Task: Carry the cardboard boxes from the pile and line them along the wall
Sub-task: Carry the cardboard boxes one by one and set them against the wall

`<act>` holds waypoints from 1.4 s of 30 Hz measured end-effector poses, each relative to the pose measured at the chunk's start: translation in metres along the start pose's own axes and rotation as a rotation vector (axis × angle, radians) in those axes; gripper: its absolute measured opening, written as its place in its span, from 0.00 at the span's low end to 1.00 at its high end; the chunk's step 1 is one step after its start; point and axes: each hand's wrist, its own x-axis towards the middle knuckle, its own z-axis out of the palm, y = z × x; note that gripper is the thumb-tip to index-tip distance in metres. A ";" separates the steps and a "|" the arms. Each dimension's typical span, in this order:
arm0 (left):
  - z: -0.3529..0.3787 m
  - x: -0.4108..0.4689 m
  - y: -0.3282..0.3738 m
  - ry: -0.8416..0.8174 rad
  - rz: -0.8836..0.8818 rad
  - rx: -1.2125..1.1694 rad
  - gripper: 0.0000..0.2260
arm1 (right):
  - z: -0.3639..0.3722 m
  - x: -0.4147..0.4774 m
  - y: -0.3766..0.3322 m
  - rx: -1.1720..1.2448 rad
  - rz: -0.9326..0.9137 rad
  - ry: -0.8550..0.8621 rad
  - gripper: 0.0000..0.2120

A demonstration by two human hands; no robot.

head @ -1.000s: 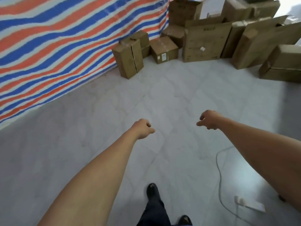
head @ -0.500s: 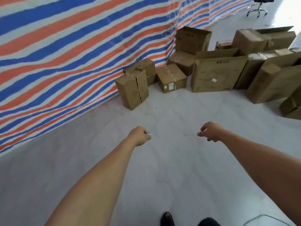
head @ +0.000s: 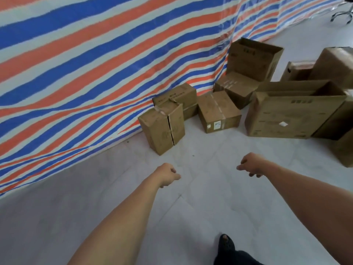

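Both held out empty and well apart, fingers loosely curled: left hand, right hand; faced the upright taped carton, just beside the striped tarpaulin, ahead and nearer the left hand. Judged the likelier next pick the wide open carton, ahead to the right, nearer the right hand; lay long side across.

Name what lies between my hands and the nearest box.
Head view: only bare floor, with a dark speck, separates left hand and right hand from the upright box.

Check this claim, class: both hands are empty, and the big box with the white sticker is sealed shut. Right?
One error: the head view shows the big box open at the top. The left hand and right hand are empty.
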 end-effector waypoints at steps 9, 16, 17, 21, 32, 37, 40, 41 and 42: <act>-0.115 0.152 0.025 0.076 -0.081 -0.197 0.09 | -0.096 0.177 -0.179 -0.171 -0.175 -0.022 0.22; -0.217 0.303 -0.017 0.049 -0.228 -0.279 0.07 | -0.097 0.326 -0.295 -0.203 -0.131 -0.114 0.21; -0.236 0.329 -0.021 0.050 -0.249 -0.293 0.07 | -0.098 0.352 -0.317 -0.213 -0.112 -0.139 0.21; -0.273 0.374 -0.015 0.056 -0.279 -0.312 0.07 | -0.103 0.391 -0.364 -0.211 -0.148 -0.178 0.20; -0.296 0.553 0.005 0.035 -0.532 -0.766 0.08 | -0.115 0.631 -0.501 -0.568 -0.366 -0.245 0.18; -0.275 0.646 0.013 0.085 -0.797 -1.166 0.05 | -0.077 0.737 -0.562 -0.741 -0.498 -0.251 0.06; -0.259 0.707 0.016 0.086 -0.909 -1.382 0.06 | -0.059 0.789 -0.601 -0.774 -0.615 -0.142 0.09; -0.253 0.729 0.015 0.093 -0.949 -1.456 0.07 | -0.053 0.808 -0.611 -0.776 -0.668 -0.114 0.10; -0.250 0.747 0.015 0.102 -0.977 -1.518 0.08 | -0.048 0.824 -0.620 -0.775 -0.724 -0.097 0.12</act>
